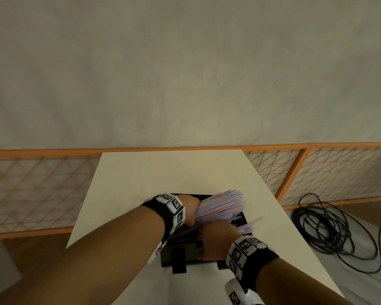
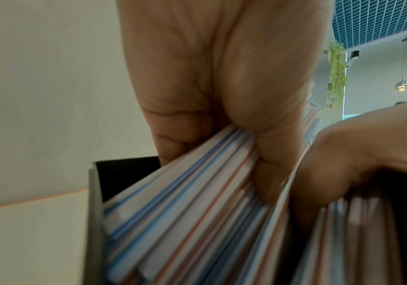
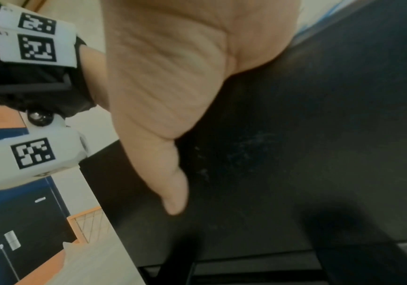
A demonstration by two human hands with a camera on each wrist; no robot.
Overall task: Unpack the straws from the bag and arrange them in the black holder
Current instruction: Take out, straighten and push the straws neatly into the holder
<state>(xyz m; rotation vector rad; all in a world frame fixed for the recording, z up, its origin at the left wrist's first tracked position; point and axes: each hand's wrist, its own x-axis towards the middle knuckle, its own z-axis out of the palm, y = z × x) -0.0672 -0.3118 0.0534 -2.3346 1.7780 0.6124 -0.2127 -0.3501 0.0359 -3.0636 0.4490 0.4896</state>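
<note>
A thick bundle of pink, blue and white straws [image 1: 222,204] slants up and right out of the black holder [image 1: 176,254] on the white table. My left hand [image 1: 190,211] grips the bundle's lower end, fingers [image 2: 173,138] curled round the straws [image 2: 185,221]. My right hand [image 1: 218,235] reaches over the holder's near side, fingers bent down among a smaller bunch of straws [image 1: 252,223]. Its thumb [image 3: 173,183] lies flat on the holder's dark outer wall [image 3: 307,144]. The right hand [image 2: 356,154] shows beside the left. I see no bag.
The white table [image 1: 163,172] is narrow, and the holder sits near its front. An orange lattice railing [image 1: 31,190] runs behind it. A coil of black cable [image 1: 335,227] lies on the floor to the right.
</note>
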